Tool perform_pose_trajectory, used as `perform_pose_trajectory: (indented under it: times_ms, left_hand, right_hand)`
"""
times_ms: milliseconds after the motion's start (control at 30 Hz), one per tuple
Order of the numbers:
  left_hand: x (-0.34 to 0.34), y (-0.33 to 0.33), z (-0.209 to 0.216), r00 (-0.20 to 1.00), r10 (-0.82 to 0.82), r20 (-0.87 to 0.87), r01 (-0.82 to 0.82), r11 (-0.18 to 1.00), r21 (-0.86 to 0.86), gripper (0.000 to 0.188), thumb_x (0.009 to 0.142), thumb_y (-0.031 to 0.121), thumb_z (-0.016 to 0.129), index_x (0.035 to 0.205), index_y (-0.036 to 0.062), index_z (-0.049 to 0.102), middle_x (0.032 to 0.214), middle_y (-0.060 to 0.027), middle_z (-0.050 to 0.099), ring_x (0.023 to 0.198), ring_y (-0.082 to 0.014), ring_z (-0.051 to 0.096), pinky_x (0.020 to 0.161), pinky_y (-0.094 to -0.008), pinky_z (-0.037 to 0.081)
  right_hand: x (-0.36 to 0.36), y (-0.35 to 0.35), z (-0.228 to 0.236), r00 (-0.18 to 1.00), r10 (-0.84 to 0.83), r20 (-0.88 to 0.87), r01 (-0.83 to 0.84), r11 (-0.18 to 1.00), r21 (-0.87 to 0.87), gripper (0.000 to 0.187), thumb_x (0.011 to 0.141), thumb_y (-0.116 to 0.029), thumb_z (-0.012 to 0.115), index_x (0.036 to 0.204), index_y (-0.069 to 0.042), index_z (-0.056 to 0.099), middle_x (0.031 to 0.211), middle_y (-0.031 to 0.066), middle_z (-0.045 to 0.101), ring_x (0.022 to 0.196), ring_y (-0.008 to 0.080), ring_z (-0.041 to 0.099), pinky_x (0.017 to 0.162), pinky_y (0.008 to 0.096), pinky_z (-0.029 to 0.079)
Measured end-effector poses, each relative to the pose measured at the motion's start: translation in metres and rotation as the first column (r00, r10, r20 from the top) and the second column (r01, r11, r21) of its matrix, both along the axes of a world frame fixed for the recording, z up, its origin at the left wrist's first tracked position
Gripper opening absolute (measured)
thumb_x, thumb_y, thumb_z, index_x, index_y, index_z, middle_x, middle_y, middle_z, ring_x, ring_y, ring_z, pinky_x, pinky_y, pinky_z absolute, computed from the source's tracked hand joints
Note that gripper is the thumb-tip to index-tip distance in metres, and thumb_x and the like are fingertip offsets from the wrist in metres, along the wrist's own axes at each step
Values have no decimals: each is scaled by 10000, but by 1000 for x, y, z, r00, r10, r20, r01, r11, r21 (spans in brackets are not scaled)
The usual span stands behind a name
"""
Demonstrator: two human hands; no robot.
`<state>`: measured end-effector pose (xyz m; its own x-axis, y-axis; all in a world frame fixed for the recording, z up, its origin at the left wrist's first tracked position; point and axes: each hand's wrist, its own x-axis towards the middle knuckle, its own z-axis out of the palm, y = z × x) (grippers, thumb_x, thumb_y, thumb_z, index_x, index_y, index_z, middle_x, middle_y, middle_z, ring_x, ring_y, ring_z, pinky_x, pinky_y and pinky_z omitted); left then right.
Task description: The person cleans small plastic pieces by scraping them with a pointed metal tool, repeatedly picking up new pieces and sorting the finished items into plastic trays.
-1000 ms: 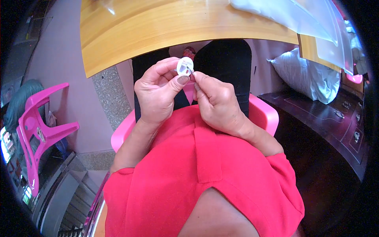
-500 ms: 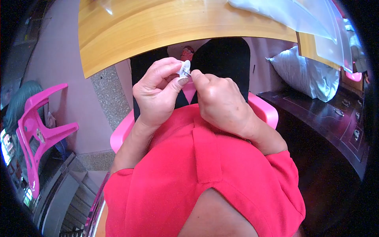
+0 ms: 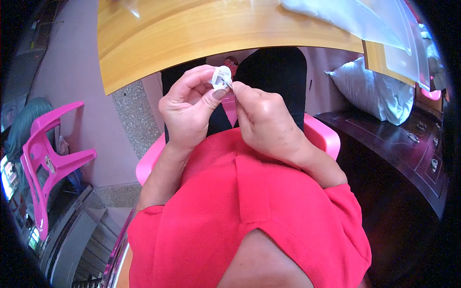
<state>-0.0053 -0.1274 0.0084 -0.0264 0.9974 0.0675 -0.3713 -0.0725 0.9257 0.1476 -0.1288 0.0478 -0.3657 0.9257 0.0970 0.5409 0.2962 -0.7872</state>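
Between the thumb and fingers of my left hand (image 3: 188, 103) is a small white round plastic piece (image 3: 220, 73), its hollowed face turned partly up. My right hand (image 3: 269, 117) pinches a thin dark metal pin (image 3: 227, 84), whose tip reaches into the white piece's hollow. Whether the pin is attached there I cannot tell. Both hands are close together above my lap, just short of the table edge, and the right fingertips nearly touch the left thumb.
A wooden table (image 3: 201, 38) lies ahead, with clear plastic bags (image 3: 350, 21) at its right. Beyond my right knee a stuffed white sack (image 3: 372, 91) rests on a dark carved surface (image 3: 384, 137). A pink plastic chair (image 3: 57, 158) stands at left; pink armrests (image 3: 322, 137) flank me.
The white piece has turned so that its hollow side faces me more, and it has shifted slightly up and left with my left hand. The pin stays in my right fingers.
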Motion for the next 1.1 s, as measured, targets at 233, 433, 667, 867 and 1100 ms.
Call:
perform_pose_trajectory:
  times_ms: [233, 433, 667, 867, 1100]
  left_hand:
    - [4, -2, 0, 1000, -15, 0, 15, 1000, 2, 274, 777, -114, 660, 1040, -54, 610, 1109, -149, 580, 945, -176, 602, 826, -279, 514]
    - [4, -3, -3, 999, -25, -33, 26, 998, 50, 277, 777, -120, 655, 1042, -51, 610, 1109, -153, 577, 954, -177, 596, 821, -278, 516]
    - [5, -3, -2, 1000, -14, -12, 15, 997, 69, 276, 775, -122, 656, 1038, -51, 612, 1107, -148, 572, 951, -176, 595, 818, -281, 518]
    - [4, -3, -2, 997, -2, -78, 8, 997, 72, 264, 774, -123, 657, 1025, -49, 619, 1102, -145, 573, 946, -168, 595, 802, -271, 522]
    - [6, -4, -2, 995, 21, -100, -12, 996, 88, 265, 766, -131, 659, 1015, -48, 623, 1086, -134, 577, 933, -157, 596, 797, -261, 523]
  right_hand:
    - [6, -3, 4, 994, -15, -104, 1, 992, -127, 50, 783, 31, 519, 821, 41, 487, 669, 263, 559, 646, 447, 583, 567, 492, 480]
    - [4, -5, 2, 993, -25, -112, 15, 996, -91, 33, 788, 32, 512, 806, 39, 486, 666, 264, 558, 654, 442, 589, 564, 494, 478]
    - [3, -6, 2, 991, -28, -129, 14, 994, -109, 35, 790, 33, 509, 819, 44, 492, 675, 265, 556, 667, 443, 589, 571, 494, 480]
    - [3, -6, -1, 988, -42, -151, 29, 996, -87, 36, 788, 34, 509, 817, 48, 493, 670, 269, 557, 659, 447, 588, 564, 496, 480]
    - [5, -3, 0, 1000, 24, -12, -25, 996, -86, 74, 774, 6, 519, 830, 51, 500, 652, 265, 575, 633, 436, 601, 556, 497, 494]
